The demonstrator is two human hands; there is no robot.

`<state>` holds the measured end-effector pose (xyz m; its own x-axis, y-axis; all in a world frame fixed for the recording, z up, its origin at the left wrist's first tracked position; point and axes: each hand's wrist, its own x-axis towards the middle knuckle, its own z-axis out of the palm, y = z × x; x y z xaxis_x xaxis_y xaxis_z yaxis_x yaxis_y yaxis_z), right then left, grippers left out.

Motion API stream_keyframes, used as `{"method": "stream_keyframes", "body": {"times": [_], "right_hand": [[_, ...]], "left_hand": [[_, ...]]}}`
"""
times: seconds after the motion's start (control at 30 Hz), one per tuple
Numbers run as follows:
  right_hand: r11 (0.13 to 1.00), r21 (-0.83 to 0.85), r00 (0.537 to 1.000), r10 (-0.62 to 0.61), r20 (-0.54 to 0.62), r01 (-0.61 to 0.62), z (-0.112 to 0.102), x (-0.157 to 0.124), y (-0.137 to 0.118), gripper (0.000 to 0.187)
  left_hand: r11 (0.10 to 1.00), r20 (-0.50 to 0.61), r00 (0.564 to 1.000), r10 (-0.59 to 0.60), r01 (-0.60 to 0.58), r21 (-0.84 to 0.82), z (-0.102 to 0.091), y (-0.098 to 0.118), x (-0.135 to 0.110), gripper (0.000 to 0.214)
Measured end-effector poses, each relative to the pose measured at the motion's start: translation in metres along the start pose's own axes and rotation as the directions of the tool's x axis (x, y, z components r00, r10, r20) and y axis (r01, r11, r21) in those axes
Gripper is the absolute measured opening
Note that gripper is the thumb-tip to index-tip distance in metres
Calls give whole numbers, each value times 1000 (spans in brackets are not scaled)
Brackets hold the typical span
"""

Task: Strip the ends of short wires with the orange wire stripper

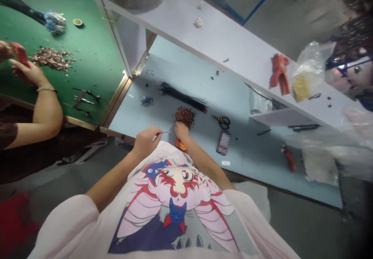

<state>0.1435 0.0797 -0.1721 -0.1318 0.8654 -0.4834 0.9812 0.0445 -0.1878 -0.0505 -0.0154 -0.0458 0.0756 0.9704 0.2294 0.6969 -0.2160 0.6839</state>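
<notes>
My left hand (146,141) is closed in a pinch on a thin dark wire (165,132), whose bare-looking tip points towards my right hand. My right hand (182,131) has its fingers drawn together at the near edge of a pile of small copper-coloured terminals (185,116); what is between them is too small to make out. Just below that hand, close to my shirt, lies an orange-handled tool (181,145), partly covered. Behind the pile stretches a bundle of black wires (184,97). Left of it sits a small heap of bluish-silver bits (147,101).
Black-handled scissors (224,122) and a phone-like object (223,142) lie to the right. A red-handled tool (288,158) is farther right. A raised white shelf (233,45) crosses behind, bearing an orange tool (279,74). At left, another person's hands (29,70) hold a red tool.
</notes>
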Motion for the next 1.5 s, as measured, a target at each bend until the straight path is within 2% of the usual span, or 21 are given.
{"method": "stream_keyframes", "body": {"times": [0.17, 0.3, 0.5, 0.6, 0.67, 0.73, 0.93, 1.07, 1.13, 1.23, 1.4, 1.5], "right_hand": [[999, 12, 999, -39, 33, 39, 1, 1, -1, 27], [991, 113, 996, -75, 54, 69, 0, 13, -16, 24], [908, 349, 973, -225, -55, 230, -26, 61, -66, 30], [866, 404, 955, -273, -114, 296, -36, 69, -76, 31], [869, 400, 956, -261, -131, 292, -35, 59, -67, 27], [891, 375, 966, -223, -129, 256, -26, 37, -46, 22], [962, 269, 995, -25, -92, 49, 14, -66, 48, 23], [976, 213, 997, 64, -40, -54, 34, -118, 87, 28], [979, 189, 996, 86, -35, -78, 41, -129, 92, 40], [979, 168, 992, 121, -42, -113, 46, -127, 89, 49], [972, 192, 988, 147, -48, -135, 39, -115, 86, 41], [959, 255, 989, 139, -58, -120, 26, -113, 90, 37]], "left_hand": [[998, 85, 996, 40, -37, -45, 12, 3, -2, 15], [996, 99, 992, 84, -79, -51, 10, 5, 2, 14], [996, 55, 995, 79, -76, -56, 0, 5, 6, 15], [995, 59, 995, 75, -71, -63, -3, 5, 5, 15], [996, 66, 995, 70, -66, -61, -4, 5, 4, 15], [997, 78, 995, 68, -64, -54, -4, 4, 3, 15], [989, 100, 986, 136, -130, -67, 3, 1, 6, 14], [978, 94, 976, 197, -189, -83, 8, 6, 15, 13], [975, 72, 975, 208, -201, -97, 8, 12, 22, 13], [971, 18, 978, 208, -205, -126, 3, 22, 32, 12], [968, -69, 974, 218, -224, -111, -10, 24, 38, 9], [981, -96, 979, 178, -184, -65, -15, 18, 35, 8]]}}
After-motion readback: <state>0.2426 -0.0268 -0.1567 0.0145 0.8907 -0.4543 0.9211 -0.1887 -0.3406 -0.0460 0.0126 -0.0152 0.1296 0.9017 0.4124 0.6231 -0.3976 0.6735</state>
